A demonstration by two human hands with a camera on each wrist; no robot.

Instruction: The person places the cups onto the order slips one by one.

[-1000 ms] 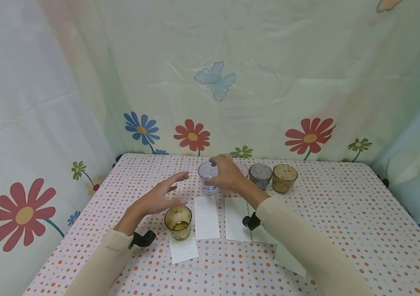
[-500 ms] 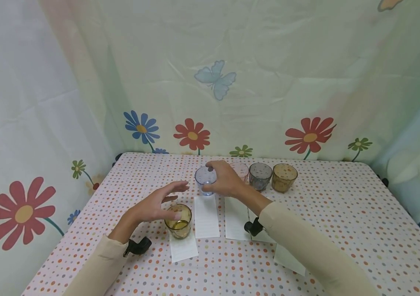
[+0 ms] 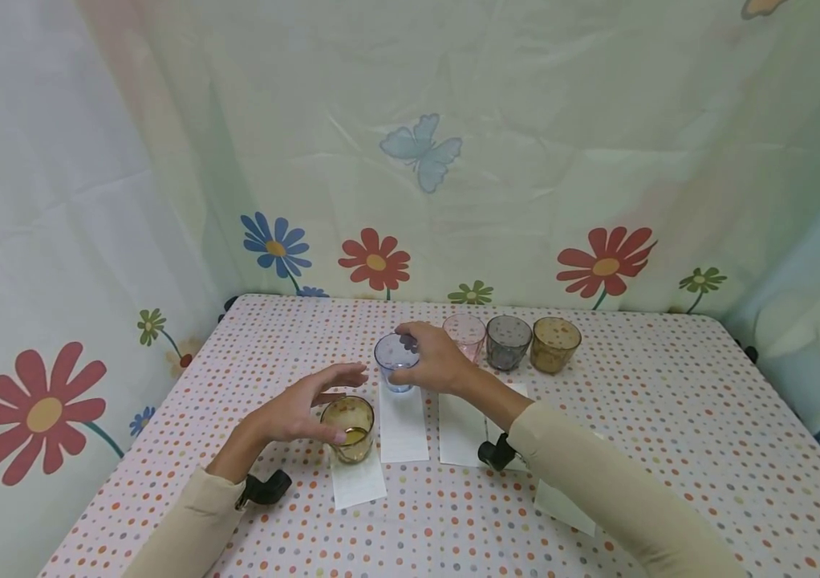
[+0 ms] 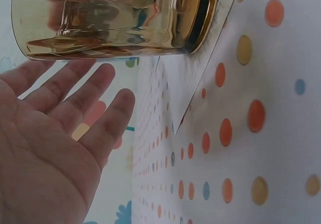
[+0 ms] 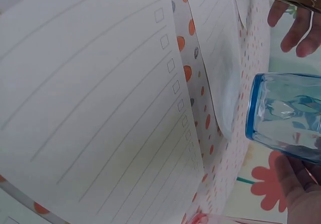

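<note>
My right hand [image 3: 433,361] grips a clear blue-tinted drinking glass [image 3: 391,359] between thumb and fingers, close over the far end of a lined paper slip [image 3: 404,427]. In the right wrist view the blue glass [image 5: 288,116] shows its thick blue base, fingers behind its side. My left hand [image 3: 294,407] stays spread beside an amber glass [image 3: 347,437], the thumb overlapping its near side in the head view. That amber glass stands upright on another paper slip [image 3: 359,488]. In the left wrist view the fingers [image 4: 75,91] extend loosely past the amber glass [image 4: 115,20].
Along the back stand a pink glass [image 3: 464,333], a grey glass [image 3: 509,343] and a second amber glass [image 3: 556,345]. More white paper slips [image 3: 459,429] lie under the right forearm. A dotted cloth [image 3: 677,401] covers the table; a flowered curtain [image 3: 511,201] hangs behind.
My right hand has brought the blue glass left and nearer, from the back row to over the paper slip. My left hand has lowered closer to the amber glass.
</note>
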